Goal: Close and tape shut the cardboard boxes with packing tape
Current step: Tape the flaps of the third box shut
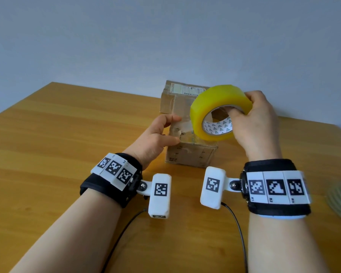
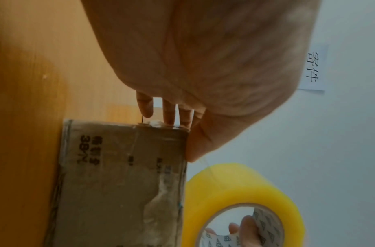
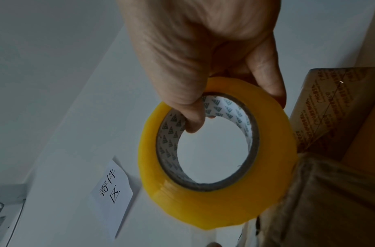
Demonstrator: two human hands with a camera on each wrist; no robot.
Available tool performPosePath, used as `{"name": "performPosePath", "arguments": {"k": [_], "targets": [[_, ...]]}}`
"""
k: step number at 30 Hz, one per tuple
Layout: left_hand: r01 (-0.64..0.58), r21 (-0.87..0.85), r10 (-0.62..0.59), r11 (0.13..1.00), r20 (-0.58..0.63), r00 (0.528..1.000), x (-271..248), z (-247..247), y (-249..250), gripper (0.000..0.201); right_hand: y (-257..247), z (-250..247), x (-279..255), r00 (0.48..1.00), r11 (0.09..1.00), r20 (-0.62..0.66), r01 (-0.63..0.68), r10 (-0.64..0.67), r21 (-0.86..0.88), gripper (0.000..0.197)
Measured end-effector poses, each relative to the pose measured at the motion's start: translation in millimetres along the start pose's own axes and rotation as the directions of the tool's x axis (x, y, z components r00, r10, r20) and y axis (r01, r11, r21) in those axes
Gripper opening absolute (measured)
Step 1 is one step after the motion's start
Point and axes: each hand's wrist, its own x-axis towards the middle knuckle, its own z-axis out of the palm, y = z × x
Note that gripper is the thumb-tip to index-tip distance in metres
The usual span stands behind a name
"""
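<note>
On the wooden table [image 1: 67,134] sits the cardboard box [image 1: 189,152], flaps down (old tape scraps all over it). Left hand [image 1: 156,138] has fingers on the top near edge and thumb on the side, looks like it's pinning the tape end, hard to tell. Right hand [image 1: 258,123] grips the yellow tape roll [image 1: 215,107] through the core, just above the box. Next: pull a strip across the seam and press it flat

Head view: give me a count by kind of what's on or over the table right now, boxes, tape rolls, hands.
Cardboard boxes: 1, the cardboard box
Tape rolls: 1, the yellow tape roll, held by the right hand
Hands: 2, with the left hand touching the box
Total: 4
</note>
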Motion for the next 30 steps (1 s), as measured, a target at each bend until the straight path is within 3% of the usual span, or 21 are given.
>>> {"name": "performPosePath", "arguments": {"k": [3, 19, 30], "targets": [[0.009, 0.018, -0.008, 1.000, -0.031, 0.999, 2.0, 0.3, 1.5, 0.062, -1.8, -0.2, -0.5, 1.000, 1.000, -0.009, 0.008, -0.008, 0.014, 0.029], [0.011, 0.189, -0.020, 0.982, 0.046, 0.999, 5.6, -4.5, 1.0, 0.052, 9.6, 3.0, -0.1, 0.985, 0.990, -0.106, 0.135, -0.139, -0.048, 0.032], [-0.049, 0.306, 0.012, 0.951, 0.119, 0.993, 3.4, -9.6, 0.0, 0.030, 11.6, 0.3, -1.1, 0.988, 0.971, -0.063, 0.126, -0.142, -0.205, 0.030]]}}
